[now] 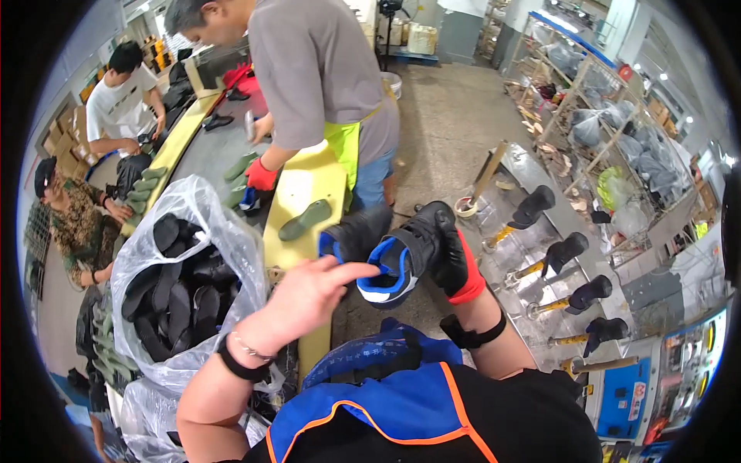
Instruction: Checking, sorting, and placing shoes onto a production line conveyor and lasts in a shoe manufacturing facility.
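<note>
My right hand (451,258), in a black glove with a red cuff, grips a black shoe upper with a blue and white lining (390,262) at chest height. My bare left hand (309,297) reaches in from the left, its index finger poking into the shoe's opening. A second black shoe upper (351,235) shows just left of the first, beside my left fingers. My blue apron with orange trim (386,401) fills the bottom of the view.
A clear plastic bag of black soles (181,285) stands at my left. A yellow-edged bench (305,193) carries green insoles. A person in a grey shirt (316,69) works across it; two others sit far left. A metal machine with black shoe lasts (563,278) stands at my right.
</note>
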Motion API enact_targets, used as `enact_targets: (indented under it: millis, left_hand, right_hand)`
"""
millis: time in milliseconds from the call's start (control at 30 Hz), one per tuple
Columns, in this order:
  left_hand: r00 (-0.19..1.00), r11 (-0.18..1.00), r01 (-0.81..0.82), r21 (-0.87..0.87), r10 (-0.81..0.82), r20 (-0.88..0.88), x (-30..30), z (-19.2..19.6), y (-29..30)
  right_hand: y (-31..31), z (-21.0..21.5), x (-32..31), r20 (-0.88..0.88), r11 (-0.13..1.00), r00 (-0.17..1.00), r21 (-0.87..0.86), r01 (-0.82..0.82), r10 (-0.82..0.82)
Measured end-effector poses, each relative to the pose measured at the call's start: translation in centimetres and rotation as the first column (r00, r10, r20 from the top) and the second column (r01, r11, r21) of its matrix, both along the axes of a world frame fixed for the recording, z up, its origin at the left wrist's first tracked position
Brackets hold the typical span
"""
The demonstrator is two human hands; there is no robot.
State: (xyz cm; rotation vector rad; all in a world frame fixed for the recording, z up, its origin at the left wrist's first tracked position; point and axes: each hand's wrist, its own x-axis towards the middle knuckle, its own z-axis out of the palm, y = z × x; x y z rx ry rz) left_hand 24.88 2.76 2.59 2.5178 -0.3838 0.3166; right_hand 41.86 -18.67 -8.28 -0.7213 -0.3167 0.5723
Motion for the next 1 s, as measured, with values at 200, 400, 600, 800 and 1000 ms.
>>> enact_targets:
  millis: [200,400,600,800,1000]
  left_hand:
    - [0.976,0.981,0.139,-0.135,-0.159,-0.147,3.6,-5.6,-5.5]
    - [0.98,0.948,-0.14,0.284,0.174,-0.098,4.0,-12.2,-5.8]
    - [0.97,0.795,-0.058,0.603,0.188,-0.154,2.4,-14.3,-5.7]
    - [0.961,0.844,-0.042,0.535,0.181,-0.21,1.5,-13.9,-5.5]
    - [0.975,0.834,-0.02,0.551,0.139,-0.174,1.5,-14.3,-4.8]
  right_hand:
    - [-3.5,-2.1,-0.1,-0.016,0.996,0.998,-0.05,-0.067,0.067]
    - [-8.0,-15.8,-1.9,-0.093,0.831,0.956,-0.523,0.191,-0.278]
    - [-3.9,-10.9,-6.8,0.655,0.718,0.718,-0.616,0.325,0.236]
    - [-4.8,-12.3,-5.9,0.219,0.849,0.931,-0.507,-0.148,0.293]
    - [-6.4,-10.8,-5.3,-0.092,0.892,0.921,-0.228,-0.389,0.378]
